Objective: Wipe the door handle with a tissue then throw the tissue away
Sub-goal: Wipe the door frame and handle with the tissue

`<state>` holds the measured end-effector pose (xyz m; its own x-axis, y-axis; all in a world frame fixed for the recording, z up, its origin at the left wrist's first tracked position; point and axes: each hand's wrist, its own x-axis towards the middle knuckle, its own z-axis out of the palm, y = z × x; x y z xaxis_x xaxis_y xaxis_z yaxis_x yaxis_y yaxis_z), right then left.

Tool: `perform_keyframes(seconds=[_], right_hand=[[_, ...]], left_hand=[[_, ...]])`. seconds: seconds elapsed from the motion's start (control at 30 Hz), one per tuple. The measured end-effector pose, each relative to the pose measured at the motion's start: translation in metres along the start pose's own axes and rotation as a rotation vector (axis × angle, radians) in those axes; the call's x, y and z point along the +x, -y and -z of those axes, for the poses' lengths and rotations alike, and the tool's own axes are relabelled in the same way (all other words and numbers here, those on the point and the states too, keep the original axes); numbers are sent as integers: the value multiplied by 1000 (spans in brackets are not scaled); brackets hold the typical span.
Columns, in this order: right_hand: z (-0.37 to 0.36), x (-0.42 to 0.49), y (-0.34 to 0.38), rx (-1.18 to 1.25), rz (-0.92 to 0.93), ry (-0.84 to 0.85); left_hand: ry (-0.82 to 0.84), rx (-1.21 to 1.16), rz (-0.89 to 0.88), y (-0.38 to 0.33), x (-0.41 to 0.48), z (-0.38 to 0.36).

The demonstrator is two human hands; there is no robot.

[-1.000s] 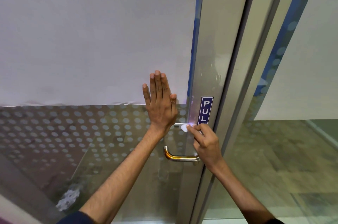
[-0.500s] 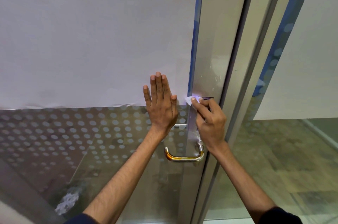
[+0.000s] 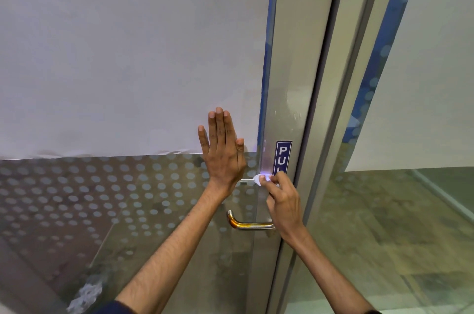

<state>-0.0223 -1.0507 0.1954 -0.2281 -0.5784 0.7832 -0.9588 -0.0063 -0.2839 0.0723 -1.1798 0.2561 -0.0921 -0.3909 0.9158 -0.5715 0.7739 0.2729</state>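
The right hand (image 3: 283,204) pinches the tissue (image 3: 259,179) against the door handle (image 3: 250,224) (left hand (image 3: 222,153) flat, fingers together, at ten o'clock), and a loose pinch could drop it.

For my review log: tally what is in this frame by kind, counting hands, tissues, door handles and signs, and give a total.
Bare hands: 2, the left hand flat on the glass door, the right hand at the handle.
Small white tissue: 1, pinched in the right hand's fingers.
Curved metal door handle: 1.
Blue PULL sign with white letters: 1.
Total: 5.
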Motion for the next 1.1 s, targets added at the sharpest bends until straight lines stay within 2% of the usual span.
perform_keyframes(seconds=[0.37,0.47,0.7,1.0,1.1], right_hand=[[18,59,13,65,-6,-247],[6,49,14,11,-11,-237],[-17,-3,8,-11,-62,-64],[-15,3,-6,58,-21,-153],[-3,24,4,138,-73,-222]], left_hand=[[3,-3,0,0,0,0],[-4,1,1,0,1,0],[-8,3,6,0,-1,-1],[-6,3,12,0,1,-1],[-4,-1,11,0,0,0]])
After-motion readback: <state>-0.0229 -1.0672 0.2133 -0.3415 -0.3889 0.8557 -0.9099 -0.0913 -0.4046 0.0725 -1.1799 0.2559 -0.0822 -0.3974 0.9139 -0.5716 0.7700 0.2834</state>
